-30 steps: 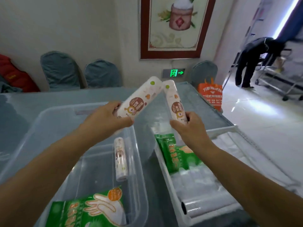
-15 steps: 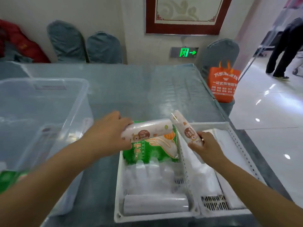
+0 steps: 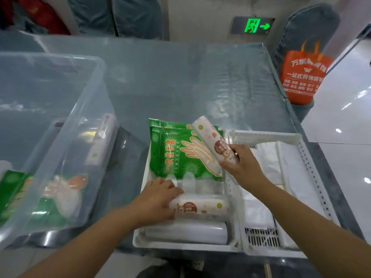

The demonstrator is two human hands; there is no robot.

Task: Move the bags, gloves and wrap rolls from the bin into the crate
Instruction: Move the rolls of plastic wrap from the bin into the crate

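Observation:
My left hand (image 3: 158,199) grips a printed wrap roll (image 3: 202,206) that lies flat in the white crate (image 3: 186,245), just behind a clear roll (image 3: 186,232). My right hand (image 3: 240,162) holds a second printed wrap roll (image 3: 210,141) tilted above the green glove packs (image 3: 174,155) at the crate's far end. The clear bin (image 3: 60,109) stands at the left. Inside it are another printed roll (image 3: 100,141) and a green glove pack (image 3: 40,195).
A second white crate (image 3: 309,157) with white bags adjoins the first on its right, near the table's right edge. An orange shopping bag (image 3: 301,77) hangs by a covered chair beyond that edge. More chairs stand behind the glass-topped table.
Both hands carried their rolls from over the bin across to the crate. The left roll has come down flat into the crate; the right roll hovers over the glove packs.

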